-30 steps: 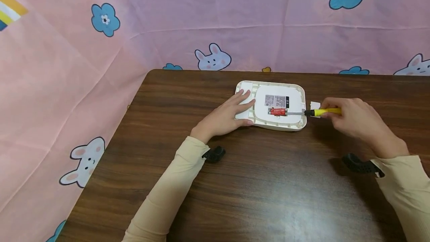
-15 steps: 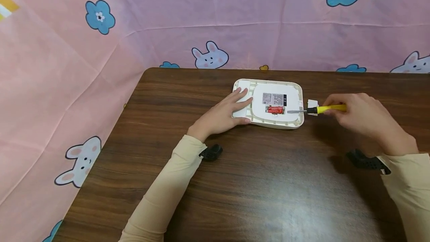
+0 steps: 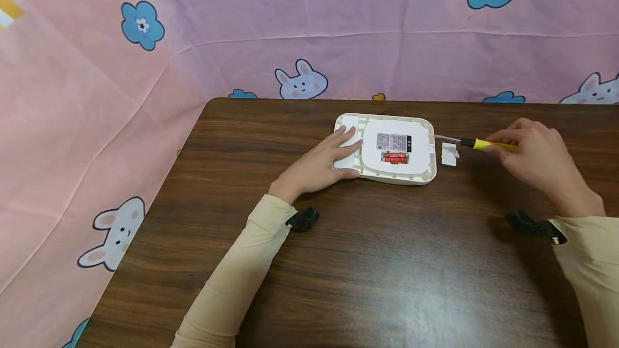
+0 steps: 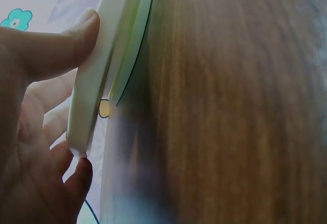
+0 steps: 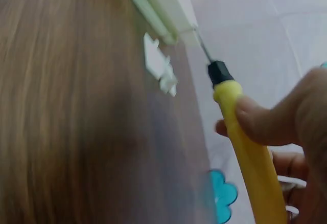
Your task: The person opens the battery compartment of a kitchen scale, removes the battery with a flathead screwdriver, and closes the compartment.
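Observation:
A white plastic device (image 3: 422,161) with rounded corners lies on the dark wooden table, underside up. Red batteries (image 3: 395,158) sit in its uncovered compartment, below a printed label. My left hand (image 3: 319,168) holds the device's left end, fingers spread over the top and thumb (image 4: 82,40) along the near side. My right hand (image 3: 537,160) grips a screwdriver by its yellow handle (image 5: 250,157). Its metal shaft (image 3: 447,137) points left, the tip right at the device's right edge in the head view. Just right of the device lies a small white battery cover (image 3: 449,154).
The brown table (image 3: 367,262) stretches toward the person, with its left edge slanting down the head view. A pink patterned cloth (image 3: 362,15) hangs behind and to the left. Black straps with wrist cameras (image 3: 534,225) sit at both cuffs.
My right hand has drawn the screwdriver rightward and slightly back, away from the batteries and off the device's underside. My left hand and the device stay in place; the view shifted a little.

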Demonstrator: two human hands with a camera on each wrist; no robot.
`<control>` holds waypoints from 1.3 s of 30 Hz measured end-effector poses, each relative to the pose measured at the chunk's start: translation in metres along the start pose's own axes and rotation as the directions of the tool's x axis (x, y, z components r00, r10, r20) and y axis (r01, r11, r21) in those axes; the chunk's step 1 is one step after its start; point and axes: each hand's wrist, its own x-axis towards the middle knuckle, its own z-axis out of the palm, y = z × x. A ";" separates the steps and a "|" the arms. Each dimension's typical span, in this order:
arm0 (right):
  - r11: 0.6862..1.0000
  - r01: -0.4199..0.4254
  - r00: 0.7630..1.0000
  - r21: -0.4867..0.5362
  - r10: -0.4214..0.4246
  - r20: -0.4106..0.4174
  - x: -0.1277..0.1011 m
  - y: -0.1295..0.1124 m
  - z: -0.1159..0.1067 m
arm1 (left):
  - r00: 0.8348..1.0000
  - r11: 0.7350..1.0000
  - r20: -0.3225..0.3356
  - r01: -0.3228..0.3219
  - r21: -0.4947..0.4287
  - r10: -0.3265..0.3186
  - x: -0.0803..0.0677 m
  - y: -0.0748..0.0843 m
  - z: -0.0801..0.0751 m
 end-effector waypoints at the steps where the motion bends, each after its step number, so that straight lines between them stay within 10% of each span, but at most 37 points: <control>1: 1.000 -0.023 1.000 -0.005 0.023 -0.005 0.000 0.003 0.001 | 1.000 1.000 0.001 0.001 0.000 -0.001 0.000 0.000 0.000; 18: 0.984 -0.179 0.984 -0.020 0.179 -0.011 -0.002 0.027 0.011 | 1.000 1.000 -0.002 0.008 0.013 -0.008 0.000 0.004 -0.002; 29: 0.988 -0.152 0.988 0.017 0.152 -0.017 -0.007 0.028 0.020 | 1.000 1.000 -0.002 0.024 0.003 -0.024 -0.005 0.005 0.001; 39: 0.994 -0.020 0.977 0.104 0.042 -0.210 -0.003 -0.019 0.009 | 1.000 1.000 0.001 0.015 0.006 -0.015 -0.005 0.006 -0.001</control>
